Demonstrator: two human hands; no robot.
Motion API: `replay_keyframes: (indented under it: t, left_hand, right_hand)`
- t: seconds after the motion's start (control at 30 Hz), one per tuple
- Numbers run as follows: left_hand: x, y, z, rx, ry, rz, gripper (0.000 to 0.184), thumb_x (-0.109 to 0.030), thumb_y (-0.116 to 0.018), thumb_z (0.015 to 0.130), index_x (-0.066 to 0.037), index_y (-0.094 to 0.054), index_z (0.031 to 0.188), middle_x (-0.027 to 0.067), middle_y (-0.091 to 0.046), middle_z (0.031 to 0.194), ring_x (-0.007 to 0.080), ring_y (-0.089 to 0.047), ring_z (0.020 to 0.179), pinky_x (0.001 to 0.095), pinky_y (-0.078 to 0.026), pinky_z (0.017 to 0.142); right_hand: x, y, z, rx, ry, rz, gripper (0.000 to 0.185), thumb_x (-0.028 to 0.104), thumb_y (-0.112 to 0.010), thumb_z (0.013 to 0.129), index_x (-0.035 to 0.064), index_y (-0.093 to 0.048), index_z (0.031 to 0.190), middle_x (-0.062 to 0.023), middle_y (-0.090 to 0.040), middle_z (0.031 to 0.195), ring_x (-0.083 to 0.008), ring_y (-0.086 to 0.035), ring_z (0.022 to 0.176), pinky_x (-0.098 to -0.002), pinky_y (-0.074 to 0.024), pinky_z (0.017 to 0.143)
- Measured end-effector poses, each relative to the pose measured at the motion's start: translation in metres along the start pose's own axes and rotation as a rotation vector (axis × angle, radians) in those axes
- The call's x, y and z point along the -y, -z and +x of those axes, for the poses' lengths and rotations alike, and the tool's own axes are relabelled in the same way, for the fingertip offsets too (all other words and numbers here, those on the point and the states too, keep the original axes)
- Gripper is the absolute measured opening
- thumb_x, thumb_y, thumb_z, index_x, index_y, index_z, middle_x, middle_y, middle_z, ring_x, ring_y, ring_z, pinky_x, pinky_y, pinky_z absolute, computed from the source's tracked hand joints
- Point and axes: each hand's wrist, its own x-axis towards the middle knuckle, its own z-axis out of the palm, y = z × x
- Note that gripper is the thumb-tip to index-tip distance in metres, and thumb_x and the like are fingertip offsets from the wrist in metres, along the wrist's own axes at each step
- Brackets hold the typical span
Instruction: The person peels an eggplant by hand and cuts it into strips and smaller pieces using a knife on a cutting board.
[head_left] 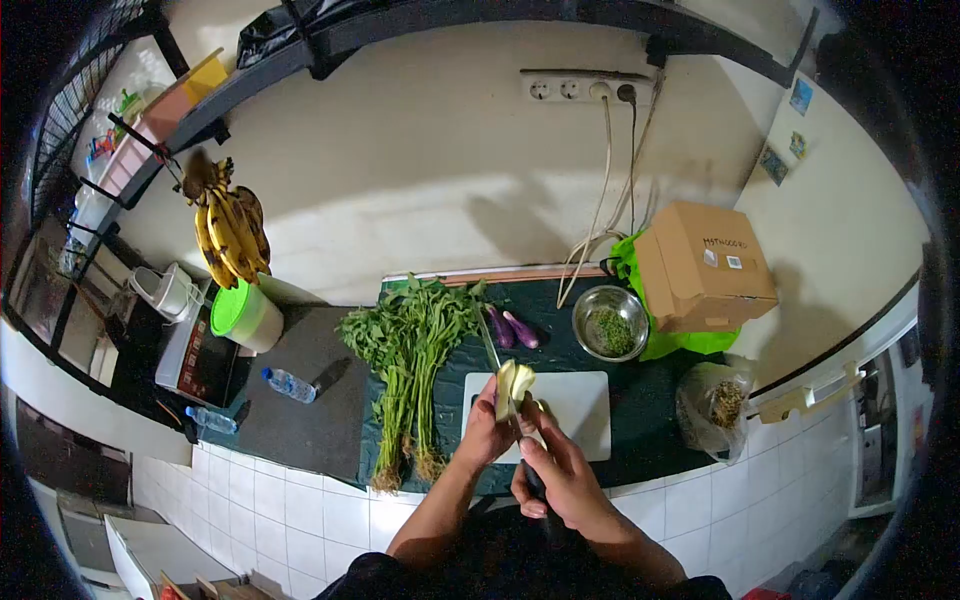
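My left hand [484, 434] is closed around a split eggplant [513, 388], its pale flesh facing up, above the white cutting board [585, 420]. In my right hand [562, 474] is the black handle of a knife [490, 347]. The long blade points away from me and runs along the eggplant; part of it is hidden by the eggplant and my fingers. Two purple eggplants [519, 331] lie behind the board. Left of it is a big bunch of leafy greens [415, 345] with roots on.
A metal bowl [590, 340] with small green pieces stands behind the board, right. Beyond it is a cardboard box [700, 270]. A plastic bag [712, 410] sits at the counter's right. Water bottles [290, 385] lie left; bananas [232, 232] hang above.
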Motion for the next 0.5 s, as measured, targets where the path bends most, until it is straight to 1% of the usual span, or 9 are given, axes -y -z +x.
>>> replay_keyframes:
  t: [0.03,0.1,0.2,0.27,0.3,0.37,0.5]
  left_hand:
    - [0.001,0.0,0.0,0.011,0.002,-0.001,0.097,-0.077,-0.059,0.075,-0.008,-0.038,0.14,0.008,-0.06,0.102,0.0202,-0.06,0.087,0.0343,-0.049,0.076]
    - [0.004,0.0,-0.002,-0.004,0.0,-0.015,0.097,-0.076,-0.059,0.076,-0.009,-0.036,0.142,0.0077,-0.059,0.105,0.02,-0.059,0.088,0.0343,-0.049,0.075]
    - [0.007,-0.004,-0.002,-0.027,-0.008,-0.035,0.097,-0.075,-0.059,0.078,-0.01,-0.033,0.145,0.007,-0.057,0.109,0.0197,-0.059,0.088,0.0342,-0.048,0.074]
    - [0.005,-0.01,0.0,-0.071,-0.04,0.038,0.099,-0.081,-0.056,0.073,-0.007,-0.04,0.137,0.0059,-0.054,0.087,0.0151,-0.049,0.07,0.0293,-0.041,0.059]
    - [0.006,-0.006,-0.001,-0.069,-0.04,0.038,0.099,-0.081,-0.056,0.073,-0.007,-0.04,0.137,0.0059,-0.054,0.087,0.0151,-0.049,0.07,0.0293,-0.041,0.059]
    - [0.009,0.007,-0.003,0.04,0.012,-0.053,0.1,-0.073,-0.061,0.079,-0.011,-0.029,0.15,0.0063,-0.055,0.118,0.0201,-0.058,0.094,0.0345,-0.049,0.079]
    - [0.013,0.01,0.0,0.013,0.002,-0.05,0.101,-0.074,-0.061,0.078,-0.01,-0.029,0.15,0.0054,-0.054,0.123,0.0191,-0.057,0.099,0.0339,-0.049,0.082]
  right_hand:
    - [-0.001,0.0,0.0,-0.003,-0.008,-0.002,0.06,0.035,-0.045,0.105,0.0217,-0.017,0.156,-0.0084,-0.049,0.06,-0.0115,-0.038,0.04,-0.0248,-0.0354,0.04]
    - [-0.003,-0.002,0.002,-0.04,0.028,-0.026,0.058,0.033,-0.044,0.105,0.0208,-0.017,0.156,-0.0079,-0.049,0.059,-0.0113,-0.038,0.039,-0.0243,-0.035,0.04]
    - [-0.006,0.002,0.001,-0.035,0.001,-0.011,0.058,0.032,-0.043,0.106,0.0207,-0.016,0.156,-0.0076,-0.049,0.059,-0.0111,-0.038,0.039,-0.024,-0.0346,0.039]
    - [-0.003,0.002,0.0,-0.028,-0.002,-0.03,0.058,0.032,-0.043,0.106,0.021,-0.016,0.156,-0.0076,-0.049,0.059,-0.011,-0.038,0.039,-0.0242,-0.0347,0.039]
    - [-0.002,0.001,-0.001,-0.022,-0.002,-0.048,0.059,0.032,-0.044,0.106,0.0212,-0.016,0.156,-0.0076,-0.049,0.059,-0.011,-0.038,0.039,-0.0243,-0.0347,0.039]
    - [-0.004,0.002,-0.002,-0.019,0.006,-0.047,0.059,0.032,-0.044,0.106,0.0213,-0.015,0.156,-0.0078,-0.049,0.059,-0.0111,-0.038,0.039,-0.0244,-0.0348,0.039]
    - [-0.007,-0.001,-0.002,-0.054,0.027,-0.041,0.059,0.032,-0.044,0.106,0.0216,-0.015,0.157,-0.0083,-0.049,0.06,-0.0114,-0.038,0.04,-0.0244,-0.035,0.04]
